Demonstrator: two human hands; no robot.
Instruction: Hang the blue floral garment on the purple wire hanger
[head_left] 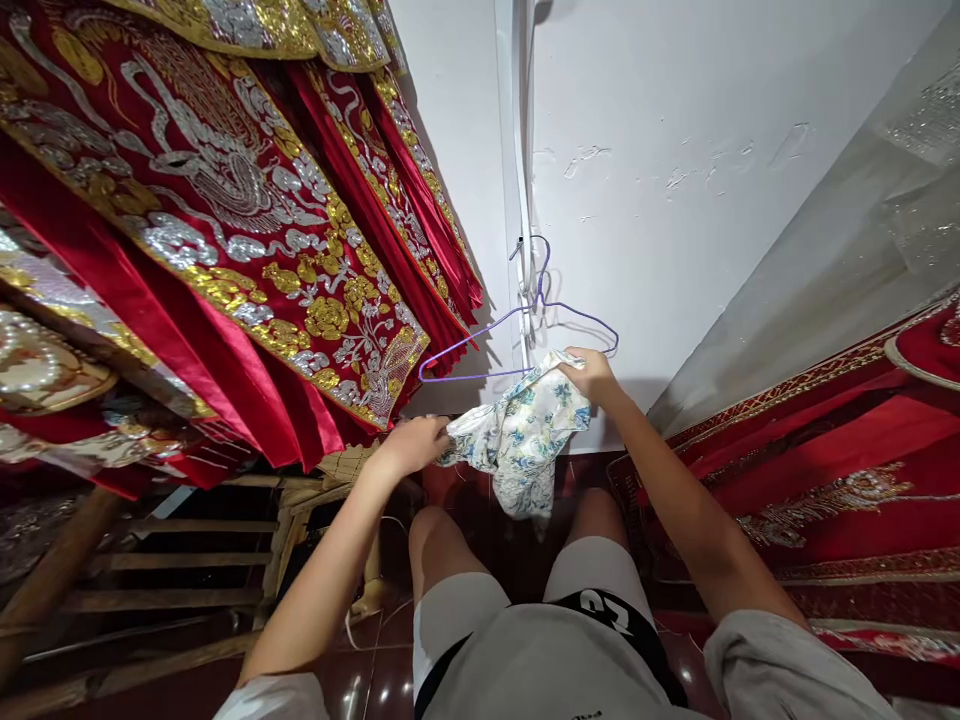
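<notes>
A white garment with a blue and green floral print (529, 430) is stretched between my two hands, its lower part hanging down in folds. My left hand (412, 443) pinches the garment's left end. At the upper right, my right hand (591, 374) is closed on its top edge. Just behind the garment, a purple hanger (480, 333) hangs by its hook in front of the wall, and the cloth overlaps part of its bottom bar. Whether the cloth touches the hanger I cannot tell.
Red cloths embroidered in gold and silver (330, 250) hang close on the left. Under them stands a bamboo frame (277, 560). A white vertical pole (517, 130) runs up the white wall (712, 130). More red embroidered fabric (847, 480) lines the right side.
</notes>
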